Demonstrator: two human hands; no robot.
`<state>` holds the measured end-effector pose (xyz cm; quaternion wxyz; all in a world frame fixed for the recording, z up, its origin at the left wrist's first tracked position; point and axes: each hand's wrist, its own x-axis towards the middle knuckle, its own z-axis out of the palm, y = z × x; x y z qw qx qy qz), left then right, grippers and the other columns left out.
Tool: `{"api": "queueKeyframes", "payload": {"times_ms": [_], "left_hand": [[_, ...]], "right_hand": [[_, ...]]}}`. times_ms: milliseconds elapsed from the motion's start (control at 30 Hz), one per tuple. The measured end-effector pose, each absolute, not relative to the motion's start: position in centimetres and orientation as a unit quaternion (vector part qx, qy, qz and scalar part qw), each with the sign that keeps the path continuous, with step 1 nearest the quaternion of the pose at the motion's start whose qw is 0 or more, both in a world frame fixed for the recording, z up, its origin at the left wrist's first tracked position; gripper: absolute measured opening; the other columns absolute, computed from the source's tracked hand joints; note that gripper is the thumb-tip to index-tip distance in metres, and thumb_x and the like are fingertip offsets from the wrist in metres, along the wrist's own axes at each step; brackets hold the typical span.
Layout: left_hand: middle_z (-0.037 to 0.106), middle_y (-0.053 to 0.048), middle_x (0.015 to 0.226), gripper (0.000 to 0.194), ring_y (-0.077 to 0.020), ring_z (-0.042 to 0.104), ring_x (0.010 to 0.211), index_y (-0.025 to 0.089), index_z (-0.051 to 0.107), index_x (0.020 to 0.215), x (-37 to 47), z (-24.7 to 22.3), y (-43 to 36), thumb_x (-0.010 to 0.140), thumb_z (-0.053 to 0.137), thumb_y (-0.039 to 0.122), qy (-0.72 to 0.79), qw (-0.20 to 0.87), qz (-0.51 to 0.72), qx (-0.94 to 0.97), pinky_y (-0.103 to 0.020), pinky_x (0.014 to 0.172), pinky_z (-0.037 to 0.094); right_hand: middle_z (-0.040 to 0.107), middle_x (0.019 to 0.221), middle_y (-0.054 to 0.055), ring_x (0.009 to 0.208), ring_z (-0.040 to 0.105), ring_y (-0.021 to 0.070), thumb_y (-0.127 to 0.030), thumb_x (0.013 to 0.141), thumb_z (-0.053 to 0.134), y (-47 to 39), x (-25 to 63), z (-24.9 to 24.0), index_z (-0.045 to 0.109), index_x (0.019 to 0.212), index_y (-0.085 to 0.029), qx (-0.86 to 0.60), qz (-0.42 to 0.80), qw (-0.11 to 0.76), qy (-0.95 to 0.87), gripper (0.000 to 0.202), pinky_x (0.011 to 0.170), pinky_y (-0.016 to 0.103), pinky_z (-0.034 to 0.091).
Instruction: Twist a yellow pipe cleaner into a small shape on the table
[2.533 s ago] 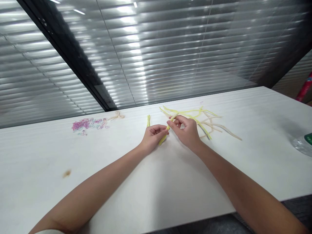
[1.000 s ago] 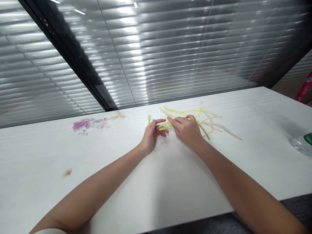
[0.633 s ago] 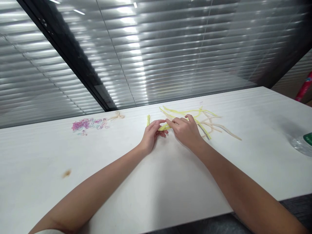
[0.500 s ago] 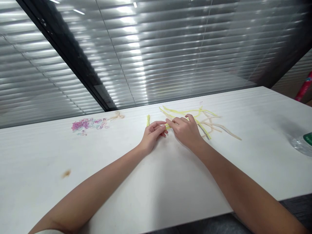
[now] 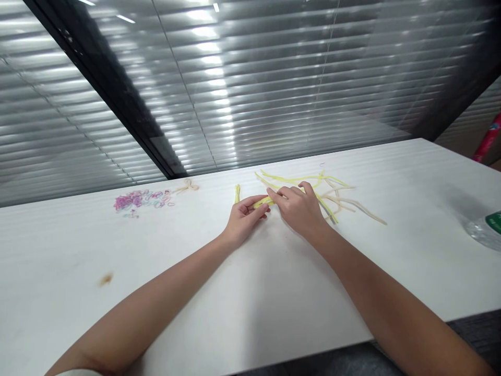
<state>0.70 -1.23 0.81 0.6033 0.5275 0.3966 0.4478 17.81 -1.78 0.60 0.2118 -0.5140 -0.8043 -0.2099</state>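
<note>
Between my two hands is a short yellow bundle of strands point(image 5: 263, 201). My left hand point(image 5: 243, 216) pinches its left part between thumb and fingers. The fingertips of my right hand point(image 5: 298, 206) close on its right end, close to the left fingertips. Behind and right of my right hand lie loose yellow strands point(image 5: 301, 180) and pale beige strands point(image 5: 362, 208), partly hidden by the hand. A small yellow knotted piece point(image 5: 237, 193) rests on the table just behind my left hand.
On the white table point(image 5: 188, 324), a pile of pink, purple and blue small bands point(image 5: 135, 200) lies at the left, beside a beige looped strand point(image 5: 189, 184). A clear bottle point(image 5: 485, 232) is at the right edge. Window blinds point(image 5: 266, 83) stand behind the table.
More of the yellow bundle shows between my fingers, as my left fingers have shifted on it. My right hand has barely moved.
</note>
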Motion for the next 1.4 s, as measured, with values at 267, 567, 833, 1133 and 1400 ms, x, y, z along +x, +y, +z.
{"api": "queueKeyframes", "payload": {"times_ms": [267,567,833,1133,1400], "left_hand": [[0.072,-0.007,0.085,0.041,-0.0158,0.062,0.077,0.015,0.070,0.108,0.8,0.8,-1.3,0.073,0.073,0.037,0.389,0.590,0.448,0.547,-0.032,0.076,0.049],[0.071,-0.008,0.086,0.038,-0.0159,0.063,0.078,0.014,0.070,0.107,0.8,0.3,-1.1,0.079,0.067,0.040,0.398,0.572,0.442,0.565,-0.032,0.078,0.049],[0.070,-0.006,0.076,0.034,-0.0146,0.062,0.071,0.014,0.071,0.096,0.7,-0.1,-0.9,0.074,0.071,0.040,0.404,0.586,0.462,0.529,-0.030,0.073,0.047],[0.068,-0.005,0.080,0.028,-0.0127,0.059,0.070,0.016,0.072,0.093,0.6,-0.1,-0.8,0.077,0.069,0.038,0.389,0.571,0.462,0.556,-0.028,0.071,0.046],[0.070,-0.006,0.083,0.030,-0.0135,0.060,0.072,0.015,0.071,0.092,0.8,0.4,-1.1,0.076,0.069,0.040,0.395,0.557,0.457,0.570,-0.029,0.072,0.046]], "right_hand": [[0.070,0.086,0.004,0.072,0.055,0.0151,-0.004,0.085,0.043,-1.7,17.8,0.7,0.062,0.120,-0.024,-0.523,-0.196,0.213,-0.802,0.044,0.086,0.038,0.020],[0.070,0.084,0.003,0.073,0.057,0.0150,-0.011,0.089,0.045,-1.8,17.9,0.6,0.064,0.114,-0.023,-0.529,-0.179,0.226,-0.798,0.034,0.087,0.037,0.020],[0.071,0.088,0.002,0.073,0.060,0.0129,-0.017,0.088,0.049,-1.7,17.7,0.6,0.070,0.100,-0.023,-0.526,-0.041,0.325,-0.785,0.024,0.079,0.032,0.029],[0.072,0.090,0.002,0.081,0.065,0.0149,-0.027,0.085,0.058,-1.6,17.6,1.3,0.072,0.094,-0.022,-0.457,0.172,0.463,-0.740,0.018,0.078,0.029,0.047],[0.070,0.084,0.001,0.077,0.062,0.0144,-0.025,0.079,0.061,-1.7,17.4,1.7,0.070,0.082,-0.021,-0.484,0.277,0.464,-0.688,0.010,0.067,0.025,0.046]]}}
